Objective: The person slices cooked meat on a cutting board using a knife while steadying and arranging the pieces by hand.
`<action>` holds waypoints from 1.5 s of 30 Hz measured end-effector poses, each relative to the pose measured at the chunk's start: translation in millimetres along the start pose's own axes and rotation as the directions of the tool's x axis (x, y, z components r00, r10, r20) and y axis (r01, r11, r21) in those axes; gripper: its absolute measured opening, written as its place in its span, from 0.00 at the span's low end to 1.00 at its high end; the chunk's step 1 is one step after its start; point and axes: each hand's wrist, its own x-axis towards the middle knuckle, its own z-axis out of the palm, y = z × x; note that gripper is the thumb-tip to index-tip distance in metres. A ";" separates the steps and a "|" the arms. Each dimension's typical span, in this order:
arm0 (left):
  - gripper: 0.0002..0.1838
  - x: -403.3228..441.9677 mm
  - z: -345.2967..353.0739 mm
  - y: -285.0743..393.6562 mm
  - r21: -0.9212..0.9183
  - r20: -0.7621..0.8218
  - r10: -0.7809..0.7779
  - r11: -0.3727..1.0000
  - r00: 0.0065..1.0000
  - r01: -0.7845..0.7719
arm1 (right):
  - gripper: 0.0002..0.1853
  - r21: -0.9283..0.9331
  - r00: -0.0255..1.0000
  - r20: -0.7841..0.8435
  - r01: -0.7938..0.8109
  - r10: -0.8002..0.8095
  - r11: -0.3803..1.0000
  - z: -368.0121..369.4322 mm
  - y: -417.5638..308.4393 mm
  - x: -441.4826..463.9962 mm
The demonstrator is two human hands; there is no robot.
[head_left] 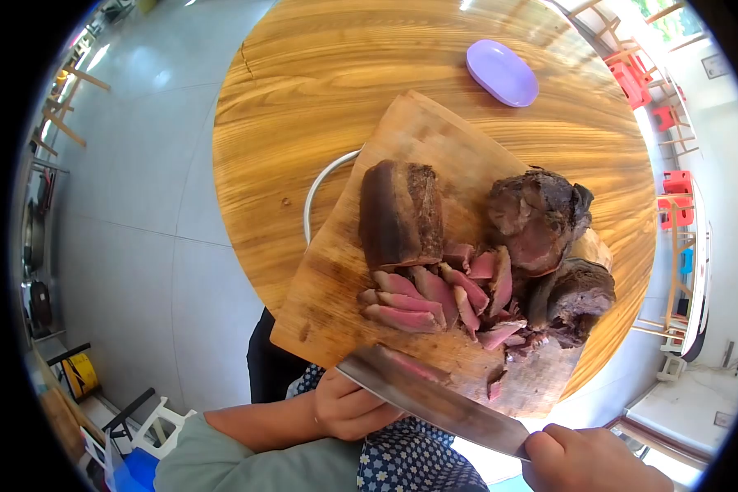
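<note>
My right hand grips the handle of a cleaver at the lower right. Its broad blade slants up to the left, over the near edge of a wooden cutting board. Curled beside the blade's far end is my left hand; the blade hides its fingertips and whatever they may hold. A slice of meat shows just past the blade. Several pink meat slices lie mid-board, below a dark block of cured meat. Two dark, rough meat chunks sit on the right.
The board rests on a round wooden table. A purple plate stands toward the back, and a pale curved metal handle shows beside the board. Red stools line the right wall. A yellow-and-black box is at the lower left.
</note>
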 end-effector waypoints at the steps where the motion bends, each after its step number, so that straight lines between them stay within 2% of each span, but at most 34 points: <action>1: 0.10 0.3 -0.6 -0.7 0.002 -0.003 0.011 1.000 1.000 -0.011 | 0.03 0.016 1.000 0.001 0.010 -0.010 1.000 -0.6 0.2 3.3; 5: 0.12 -8.8 -0.8 -3.6 -0.008 0.008 0.033 0.999 0.999 -0.033 | 0.04 -0.032 0.999 -0.015 0.041 -0.042 0.999 3.9 -0.6 22.1; 8: 0.12 -8.0 -2.7 -7.0 0.036 0.084 0.118 0.992 0.989 -0.121 | 0.06 -0.055 0.992 -0.018 0.122 -0.123 0.991 10.8 0.4 40.3; 10: 0.11 -2.2 -1.9 -1.3 -0.031 0.036 0.005 1.000 0.999 -0.004 | 0.06 -0.048 0.988 -0.049 0.144 -0.146 0.988 12.6 4.8 41.8; 11: 0.11 -0.7 -1.9 1.5 -0.028 0.038 0.013 1.000 0.999 -0.012 | 0.06 -0.039 0.985 -0.070 0.155 -0.158 0.987 13.1 6.0 39.3; 13: 0.10 2.4 -0.8 2.8 0.038 0.037 0.022 0.999 0.999 -0.024 | 0.06 -0.013 0.984 -0.104 0.146 -0.147 0.989 15.3 10.9 27.1; 15: 0.10 4.5 0.5 2.3 0.029 0.019 0.025 0.999 1.000 -0.025 | 0.06 0.005 0.984 -0.117 0.138 -0.137 0.990 17.7 17.2 11.4; 18: 0.09 1.6 1.7 -0.9 0.014 0.006 0.035 0.999 0.999 -0.035 | 0.05 -0.067 0.998 -0.043 -0.036 0.034 0.997 18.6 18.6 -10.8; 19: 0.09 0.0 2.2 -2.0 0.001 0.007 0.055 0.998 0.998 -0.055 | 0.05 -0.058 0.998 -0.040 -0.045 0.043 0.997 18.8 17.7 -10.3; 22: 0.08 -3.0 3.9 -2.4 0.024 -0.014 0.040 0.999 0.999 -0.040 | 0.05 -0.051 0.999 -0.040 -0.013 0.011 0.999 14.7 18.2 -0.8; 26: 0.09 -5.6 5.3 -2.5 0.071 -0.063 0.060 0.996 0.996 -0.056 | 0.05 -0.032 0.991 -0.072 0.111 -0.113 0.993 19.9 21.3 23.1; 28: 0.09 -10.4 2.5 -3.4 0.027 0.029 0.053 0.998 0.998 -0.053 | 0.05 -0.038 0.984 -0.091 0.147 -0.150 0.988 15.2 13.0 37.6; 30: 0.09 1.4 -2.9 -1.6 0.036 0.068 0.034 0.999 0.997 -0.037 | 0.08 -0.037 0.984 0.066 0.169 -0.166 0.985 8.9 10.4 47.8; 32: 0.09 5.1 -2.5 3.6 0.043 0.112 0.017 0.999 0.994 -0.022 | 0.08 -0.015 0.984 0.032 0.177 -0.177 0.984 12.8 14.9 46.5; 35: 0.08 -1.2 4.2 3.3 0.139 0.030 0.052 0.989 0.998 -0.056 | 0.08 -0.016 0.983 -0.004 0.183 -0.183 0.983 19.3 25.0 33.4; 37: 0.08 -4.0 5.4 4.1 0.120 0.012 0.035 0.992 0.999 -0.036 | 0.08 -0.023 0.984 0.015 0.180 -0.180 0.983 23.0 31.8 20.6; 39: 0.08 -7.6 6.8 1.5 0.099 -0.006 0.042 0.994 0.999 -0.041 | 0.08 -0.067 0.995 0.037 0.091 -0.089 0.994 19.5 33.9 4.3; 45: 0.08 -4.2 7.8 -1.4 0.082 -0.050 0.062 0.995 0.997 -0.058 | 0.09 -0.088 0.995 0.051 0.093 -0.089 0.992 13.0 23.3 30.9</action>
